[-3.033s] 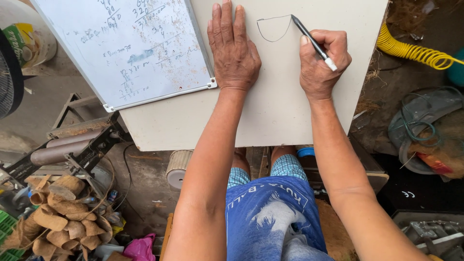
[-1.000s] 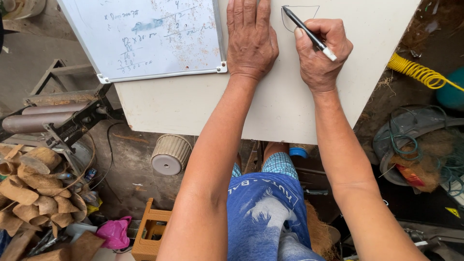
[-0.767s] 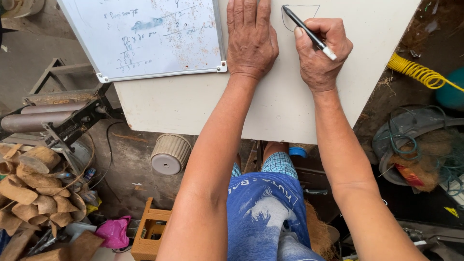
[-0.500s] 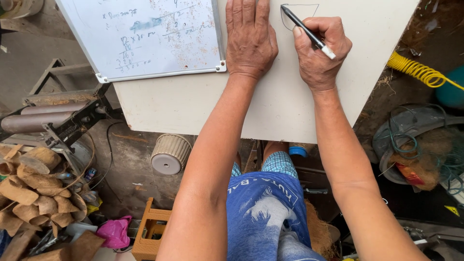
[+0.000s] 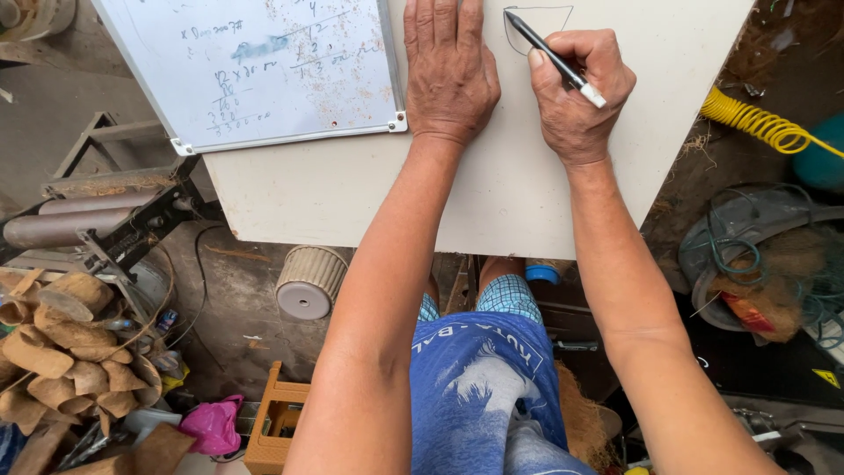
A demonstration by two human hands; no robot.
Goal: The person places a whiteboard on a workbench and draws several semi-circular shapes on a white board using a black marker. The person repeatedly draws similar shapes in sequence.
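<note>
Right hand (image 5: 576,97) gripping a black pen (image 5: 552,58) over a drawn outline (image 5: 538,12) (far edge), left hand (image 5: 450,72) open, flat on the table (image 5: 492,193).

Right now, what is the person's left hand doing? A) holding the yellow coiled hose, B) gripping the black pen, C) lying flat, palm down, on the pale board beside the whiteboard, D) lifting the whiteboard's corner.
C: the left hand lies flat with fingers stretched out on the pale board, just right of the whiteboard, while the right hand holds the black pen over a drawn outline.
</note>
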